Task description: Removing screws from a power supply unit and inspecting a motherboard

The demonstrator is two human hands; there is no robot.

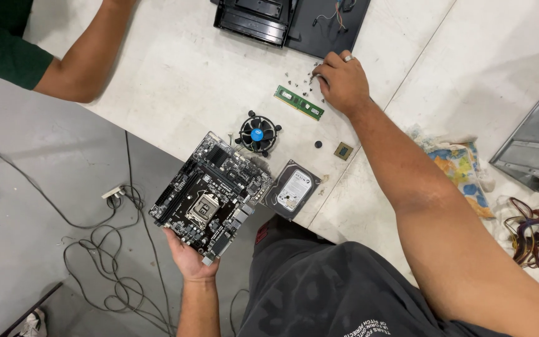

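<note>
Below the table edge, a black motherboard (210, 195) is gripped from underneath by the left hand (189, 257) and held flat, its far corner just beside the hard drive (292, 190) and the cooler fan (257, 133). Farther out on the white table (176, 75), the right hand's (342, 81) fingertips are pinched at small loose screws (296, 82) beside a green memory stick (299, 102); whether one is caught cannot be told. A small processor chip (343, 150) lies near the forearm.

One head-worn camera looks steeply down, near, over the white table (176, 75).
</note>
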